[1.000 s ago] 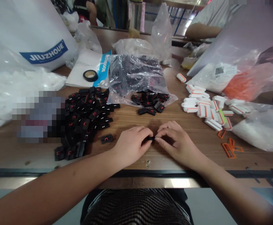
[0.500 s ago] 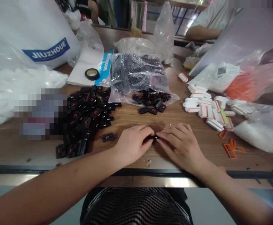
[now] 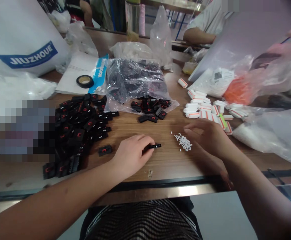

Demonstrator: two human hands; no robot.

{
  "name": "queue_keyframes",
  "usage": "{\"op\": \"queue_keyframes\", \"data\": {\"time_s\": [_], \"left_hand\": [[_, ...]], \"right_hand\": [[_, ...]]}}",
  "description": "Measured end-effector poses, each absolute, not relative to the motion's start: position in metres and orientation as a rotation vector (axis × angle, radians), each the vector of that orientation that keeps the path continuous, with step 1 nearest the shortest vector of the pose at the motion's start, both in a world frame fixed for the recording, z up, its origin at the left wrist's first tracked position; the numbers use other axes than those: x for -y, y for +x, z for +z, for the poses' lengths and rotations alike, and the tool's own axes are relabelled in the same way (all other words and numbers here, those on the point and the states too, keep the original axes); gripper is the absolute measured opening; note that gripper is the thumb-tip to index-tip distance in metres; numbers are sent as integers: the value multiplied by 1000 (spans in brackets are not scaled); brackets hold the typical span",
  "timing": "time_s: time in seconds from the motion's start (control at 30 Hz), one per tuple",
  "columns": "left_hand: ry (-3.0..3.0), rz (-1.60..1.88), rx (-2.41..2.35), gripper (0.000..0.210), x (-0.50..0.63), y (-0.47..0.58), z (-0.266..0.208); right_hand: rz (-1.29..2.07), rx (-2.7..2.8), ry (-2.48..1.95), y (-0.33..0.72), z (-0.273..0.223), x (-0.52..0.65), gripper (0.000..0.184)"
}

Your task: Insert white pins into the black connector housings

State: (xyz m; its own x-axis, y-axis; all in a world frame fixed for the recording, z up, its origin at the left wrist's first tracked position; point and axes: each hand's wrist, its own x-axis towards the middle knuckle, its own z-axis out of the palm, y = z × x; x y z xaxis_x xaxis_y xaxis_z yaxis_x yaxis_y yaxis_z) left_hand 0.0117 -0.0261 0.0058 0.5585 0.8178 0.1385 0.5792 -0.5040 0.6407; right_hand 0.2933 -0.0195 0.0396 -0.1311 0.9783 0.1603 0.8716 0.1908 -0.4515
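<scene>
My left hand (image 3: 135,151) is closed on a small black plastic connector housing (image 3: 156,146), pinched between thumb and fingers just above the table. One end of the housing sticks out to the right, with a white dot on it. My right hand (image 3: 205,135) is over the table to the right, blurred, with its fingers loosely apart and nothing visible in them. Beside its fingertips lies a small heap of tiny white plastic pieces (image 3: 184,142). White connector housings with orange strips (image 3: 205,113) lie just beyond that hand. A single black housing (image 3: 105,150) rests left of my left hand.
A large pile of black housings (image 3: 77,130) covers the left. Behind sits a clear bag of black housings (image 3: 135,76), its mouth spilling several. Black tape (image 3: 84,81) lies on a booklet (image 3: 70,73). White sacks (image 3: 22,33) and plastic bags (image 3: 272,133) flank the table.
My right hand has left the black housing and moved right, uncovering the tiny white pieces. My left hand keeps the housing. The whole view has shifted, so things appear farther left.
</scene>
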Motion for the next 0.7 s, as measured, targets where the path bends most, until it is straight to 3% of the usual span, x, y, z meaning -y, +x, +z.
{"op": "queue_keyframes", "data": {"time_s": [0.2, 0.47, 0.7], "left_hand": [[2263, 566, -1137, 6, 25, 12, 6], [2267, 607, -1112, 6, 25, 13, 6], [2259, 585, -1120, 6, 25, 12, 6]], "right_hand": [[534, 2164, -1785, 299, 31, 12, 19], [-125, 2353, -1772, 307, 27, 7, 23], [334, 2032, -1891, 320, 19, 3, 22]]}}
